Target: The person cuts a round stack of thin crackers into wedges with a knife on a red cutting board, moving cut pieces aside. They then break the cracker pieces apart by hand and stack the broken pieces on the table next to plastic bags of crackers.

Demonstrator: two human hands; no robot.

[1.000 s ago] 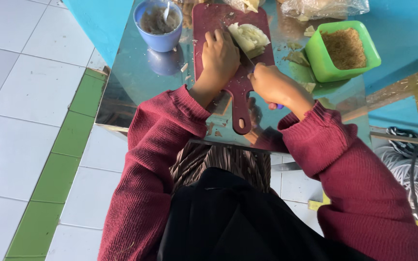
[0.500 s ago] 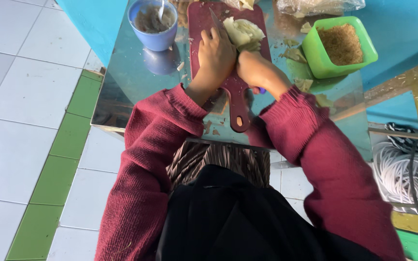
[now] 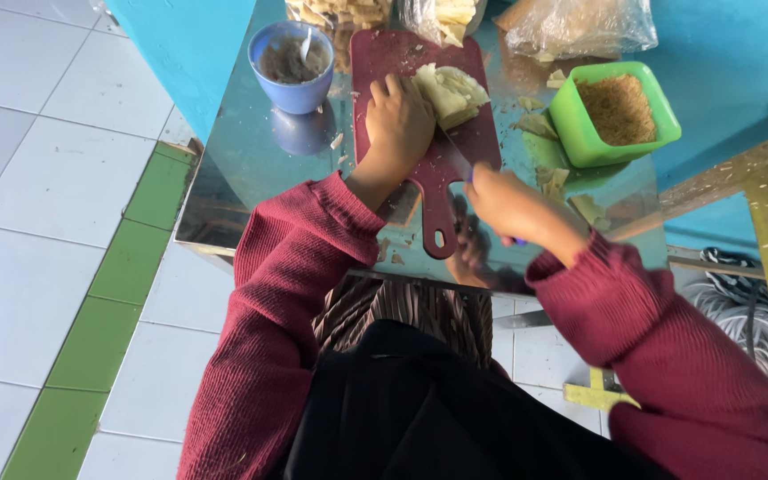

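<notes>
My left hand presses flat on the pale food on the red cutting board. My right hand grips a knife just below the food.

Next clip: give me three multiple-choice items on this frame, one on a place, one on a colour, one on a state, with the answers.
1. Where is the blue cup?
A. left of the cutting board
B. on the floor
C. inside the green tub

2. What colour is the cutting board?
A. white
B. dark red
C. yellow

3. What is the left hand doing?
A. hanging off the table
B. gripping the cup
C. pressing on the pale food

Answers: 1 A, the cup stands on the steel top beside the board; 2 B, its handle shows dark red; 3 C, the fingers rest on the food while the right hand holds a knife.
</notes>
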